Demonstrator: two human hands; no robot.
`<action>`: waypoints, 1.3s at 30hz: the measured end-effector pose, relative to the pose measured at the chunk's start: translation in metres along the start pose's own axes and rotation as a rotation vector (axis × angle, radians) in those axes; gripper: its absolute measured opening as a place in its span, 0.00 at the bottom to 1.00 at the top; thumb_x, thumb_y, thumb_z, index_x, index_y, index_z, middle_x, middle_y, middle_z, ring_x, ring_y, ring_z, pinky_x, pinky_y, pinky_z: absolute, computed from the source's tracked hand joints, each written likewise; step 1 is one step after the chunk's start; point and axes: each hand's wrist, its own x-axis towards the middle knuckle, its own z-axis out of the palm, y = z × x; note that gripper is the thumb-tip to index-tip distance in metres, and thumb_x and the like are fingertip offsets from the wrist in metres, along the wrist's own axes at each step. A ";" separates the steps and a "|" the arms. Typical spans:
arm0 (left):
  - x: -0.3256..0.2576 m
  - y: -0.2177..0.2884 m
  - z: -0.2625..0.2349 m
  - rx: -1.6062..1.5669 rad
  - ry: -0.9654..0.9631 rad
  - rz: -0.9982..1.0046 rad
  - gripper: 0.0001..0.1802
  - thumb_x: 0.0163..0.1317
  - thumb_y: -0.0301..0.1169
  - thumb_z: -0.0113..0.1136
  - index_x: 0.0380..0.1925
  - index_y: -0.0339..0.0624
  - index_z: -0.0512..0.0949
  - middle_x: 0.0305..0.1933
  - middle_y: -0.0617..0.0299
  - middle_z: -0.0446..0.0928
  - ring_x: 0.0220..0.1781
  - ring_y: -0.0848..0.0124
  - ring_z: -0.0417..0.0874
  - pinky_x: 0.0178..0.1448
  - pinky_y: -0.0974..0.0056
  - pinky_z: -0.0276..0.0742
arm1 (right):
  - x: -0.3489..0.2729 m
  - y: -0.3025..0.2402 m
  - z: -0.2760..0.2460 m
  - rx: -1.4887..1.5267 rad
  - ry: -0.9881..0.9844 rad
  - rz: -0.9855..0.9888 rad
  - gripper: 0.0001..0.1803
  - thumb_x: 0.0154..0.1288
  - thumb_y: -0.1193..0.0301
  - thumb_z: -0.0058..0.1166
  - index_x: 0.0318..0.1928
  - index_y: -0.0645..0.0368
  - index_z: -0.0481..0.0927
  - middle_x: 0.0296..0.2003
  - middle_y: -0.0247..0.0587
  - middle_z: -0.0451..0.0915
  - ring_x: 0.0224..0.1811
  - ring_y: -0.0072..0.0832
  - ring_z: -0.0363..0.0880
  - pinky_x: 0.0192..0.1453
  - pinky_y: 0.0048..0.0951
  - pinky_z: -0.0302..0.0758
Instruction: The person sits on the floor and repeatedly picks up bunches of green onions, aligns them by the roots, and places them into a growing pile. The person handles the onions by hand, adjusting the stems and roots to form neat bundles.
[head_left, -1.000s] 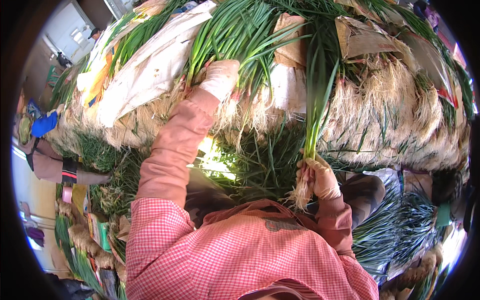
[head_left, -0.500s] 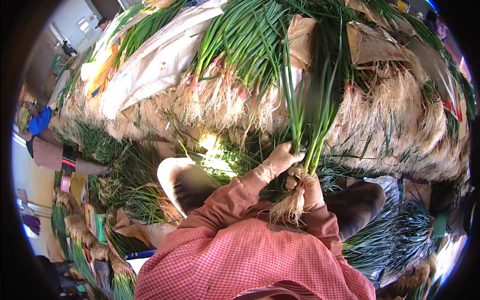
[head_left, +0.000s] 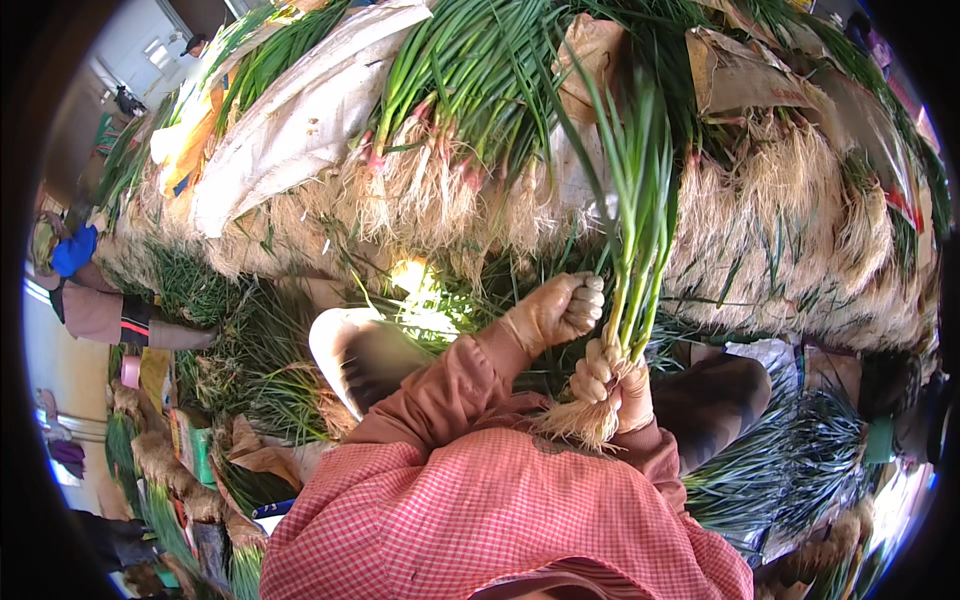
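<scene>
Sacks 1st: wht sack (head_left: 300,150) lies flat over the onion pile (head_left: 790,210) at 10–11 o'clock; can't tell if there's anything in it. Tan sack (head_left: 590,60) at 1 o'clock & brn sack (head_left: 745,80) at 2 o'clock also sit on the pile, w/ leaves & roots showing around them; contents, if any, can't be seen. Ylw bag (head_left: 190,145) at 10 o'clock, wedged by leaves, inside hidden. Grn box-like thing (head_left: 201,455) at 8 o'clock, too small to tell what it holds. Onion bunch (head_left: 645,240) is in the R hand (head_left: 632,396), approx 4 o'clock of centre, held roughly upright in front of the pile: long grn leaves fan up twd 1 o'clock, some drooping; stems paler, ylw-grn; pale tan root tuft sticks out below the fingers twd 8 o'clock, stringy & tangled. Leaf tips hard to sort from greens behind. R hand is clamped round the lower stems, just above the roots. L hand (head_left: 555,308), approx 3 o'clock & near centre, is curled in a fist just beside the stems; can't tell if it has a leaf in it. Hands near each other but apart. Dk leaf heap (head_left: 790,455) at 4 o'clock, bluish-grn.
</scene>
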 end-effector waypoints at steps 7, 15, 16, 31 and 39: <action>-0.019 0.018 0.046 2.320 0.894 0.041 0.22 0.70 0.47 0.44 0.32 0.42 0.79 0.28 0.64 0.80 0.28 0.68 0.80 0.35 0.64 0.77 | 0.007 -0.012 -0.001 0.015 0.074 0.037 0.13 0.60 0.65 0.61 0.31 0.57 0.71 0.19 0.36 0.68 0.19 0.26 0.67 0.23 0.27 0.68; -0.004 0.017 0.033 1.265 0.737 0.386 0.21 0.66 0.51 0.51 0.40 0.45 0.79 0.29 0.65 0.81 0.26 0.77 0.80 0.29 0.76 0.73 | 0.009 -0.009 -0.031 -0.175 0.257 0.071 0.17 0.63 0.67 0.57 0.47 0.65 0.72 0.33 0.52 0.81 0.22 0.32 0.78 0.27 0.27 0.77; -0.001 0.015 0.026 1.244 0.786 0.443 0.21 0.65 0.52 0.52 0.40 0.45 0.79 0.28 0.66 0.80 0.25 0.78 0.80 0.29 0.76 0.73 | 0.008 -0.009 -0.032 -0.147 0.253 0.098 0.16 0.65 0.69 0.54 0.50 0.65 0.72 0.32 0.50 0.81 0.23 0.30 0.79 0.27 0.26 0.77; 0.008 0.009 0.018 -0.221 0.076 0.279 0.17 0.67 0.33 0.40 0.16 0.52 0.59 0.12 0.76 0.55 0.10 0.79 0.53 0.12 0.73 0.54 | 0.000 -0.002 -0.003 -0.240 0.085 0.026 0.15 0.63 0.62 0.59 0.38 0.58 0.69 0.20 0.34 0.68 0.18 0.27 0.72 0.22 0.27 0.74; -0.036 0.021 0.031 2.516 0.836 -0.719 0.15 0.67 0.35 0.45 0.45 0.41 0.76 0.39 0.48 0.80 0.41 0.57 0.81 0.51 0.58 0.76 | 0.035 -0.035 -0.016 -0.263 0.166 0.030 0.13 0.64 0.64 0.55 0.37 0.59 0.68 0.25 0.38 0.71 0.26 0.36 0.77 0.33 0.36 0.78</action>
